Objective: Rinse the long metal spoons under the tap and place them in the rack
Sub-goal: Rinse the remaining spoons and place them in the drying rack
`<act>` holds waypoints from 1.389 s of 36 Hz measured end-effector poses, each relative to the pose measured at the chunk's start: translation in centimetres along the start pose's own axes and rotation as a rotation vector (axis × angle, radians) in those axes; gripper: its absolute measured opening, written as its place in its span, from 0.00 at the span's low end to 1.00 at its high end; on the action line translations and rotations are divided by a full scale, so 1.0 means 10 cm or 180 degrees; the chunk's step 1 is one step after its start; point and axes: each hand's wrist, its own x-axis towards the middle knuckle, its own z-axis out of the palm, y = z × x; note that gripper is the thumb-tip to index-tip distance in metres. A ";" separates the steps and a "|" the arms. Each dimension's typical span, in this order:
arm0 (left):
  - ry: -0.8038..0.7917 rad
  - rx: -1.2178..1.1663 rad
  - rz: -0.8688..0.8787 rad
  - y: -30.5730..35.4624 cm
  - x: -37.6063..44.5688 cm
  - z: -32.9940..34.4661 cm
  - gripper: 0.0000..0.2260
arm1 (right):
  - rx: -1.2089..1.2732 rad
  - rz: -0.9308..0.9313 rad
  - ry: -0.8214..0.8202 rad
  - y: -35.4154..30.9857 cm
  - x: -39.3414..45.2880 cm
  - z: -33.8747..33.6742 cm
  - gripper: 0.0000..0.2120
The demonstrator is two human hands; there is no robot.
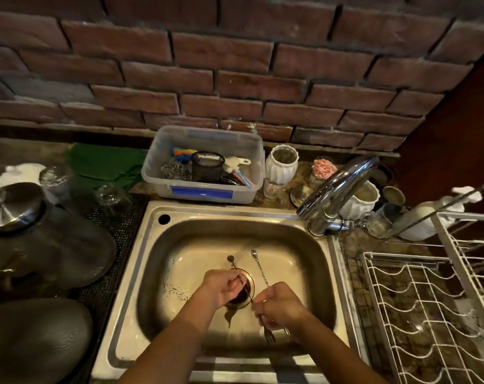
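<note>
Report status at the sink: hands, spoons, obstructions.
Left hand shut on one long spoon; right hand shut on another. Both over the sink, no water visible from tap. Rack clear to the right.

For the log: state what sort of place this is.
Probably a kitchen or bar washing-up corner: a steel sink with a chrome tap, a white wire rack beside it, and upturned glasses on a mat against a brick wall.

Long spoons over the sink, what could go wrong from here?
1. Each hand, left and right, pinches a long spoon directly above the open drain; a wet slip could drop one in.
2. The tap points away from the basin, so rinsing may not reach them.
3. The rack has wide wire gaps; thin spoons might fall through.
</note>
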 end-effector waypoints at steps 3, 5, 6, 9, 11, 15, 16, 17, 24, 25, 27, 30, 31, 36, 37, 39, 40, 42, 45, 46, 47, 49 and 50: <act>-0.0107 0.0077 0.0014 0.08 -0.17 -0.04 0.12 | 0.0021 -0.0063 0.0005 -0.03 -0.17 0.03 0.05; -0.0197 0.0178 0.0005 0.14 -0.27 -0.08 0.12 | 0.0006 -0.0112 0.0012 -0.03 -0.26 0.05 0.06; -0.0194 0.0235 0.0024 0.16 -0.32 -0.10 0.12 | 0.0034 -0.0121 0.0004 -0.03 -0.32 0.07 0.07; -0.0167 0.0445 0.0156 0.23 -0.45 -0.14 0.07 | 0.0175 -0.0147 -0.0081 -0.03 -0.47 0.07 0.07; -0.0165 0.0607 0.0285 0.27 -0.55 -0.16 0.01 | 0.0220 -0.0182 -0.0084 -0.06 -0.57 0.07 0.04; -0.0208 0.0733 0.0529 0.35 -0.77 -0.13 0.04 | 0.0202 -0.0243 -0.0186 -0.18 -0.77 0.01 0.06; -0.0219 0.0809 0.0604 0.38 -0.85 -0.11 0.04 | 0.0188 -0.0266 -0.0232 -0.21 -0.82 -0.02 0.06; -0.0246 0.0879 0.0687 0.41 -0.93 -0.08 0.04 | 0.0143 -0.0288 -0.0275 -0.25 -0.87 -0.05 0.07; -0.0377 0.1197 0.1074 0.60 -1.58 0.18 0.01 | -0.0067 -0.0534 -0.0621 -0.49 -1.28 -0.33 0.07; -0.0408 0.1191 0.1090 0.61 -1.68 0.22 0.01 | -0.0117 -0.0578 -0.0662 -0.52 -1.35 -0.37 0.07; -0.0431 0.1207 0.1130 0.60 -1.88 0.33 0.02 | -0.0200 -0.0672 -0.0728 -0.57 -1.48 -0.47 0.08; -0.0421 0.1264 0.1276 0.55 -2.16 0.50 0.04 | -0.0274 -0.0763 -0.0869 -0.61 -1.67 -0.65 0.04; -0.0406 0.1322 0.1339 0.54 -2.24 0.57 0.03 | -0.0276 -0.0784 -0.0903 -0.62 -1.73 -0.72 0.03; -0.0477 0.1523 0.1562 0.43 -2.57 0.88 0.01 | -0.0376 -0.0968 -0.0983 -0.60 -1.96 -1.09 0.06; -0.0497 0.1534 0.1613 0.40 -2.63 0.95 0.02 | -0.0406 -0.1018 -0.0992 -0.58 -2.01 -1.17 0.06; -0.0496 0.1553 0.1742 0.31 -2.72 1.09 0.01 | -0.0446 -0.1106 -0.1005 -0.54 -2.10 -1.32 0.06; -0.0492 0.1563 0.1806 0.27 -2.75 1.17 0.01 | -0.0456 -0.1129 -0.0998 -0.51 -2.15 -1.39 0.06; -0.0501 0.1609 0.1901 0.18 -2.80 1.32 0.02 | -0.0459 -0.1146 -0.0896 -0.45 -2.23 -1.54 0.06; -0.0502 0.1716 0.1974 0.03 -2.85 1.59 0.03 | -0.0464 -0.1145 -0.0671 -0.36 -2.37 -1.77 0.05; -0.0513 0.1766 0.1982 -0.03 -2.87 1.68 0.04 | -0.0459 -0.1145 -0.0615 -0.32 -2.42 -1.84 0.04; -0.0527 0.1831 0.1983 -0.08 -2.89 1.77 0.03 | -0.0449 -0.1147 -0.0560 -0.29 -2.47 -1.90 0.04; -0.0545 0.1943 0.1992 -0.19 -2.90 1.95 0.02 | -0.0428 -0.1126 -0.0463 -0.20 -2.55 -2.05 0.02; -0.0548 0.1973 0.2005 -0.24 -2.90 2.05 0.03 | -0.0404 -0.1118 -0.0411 -0.15 -2.59 -2.12 0.04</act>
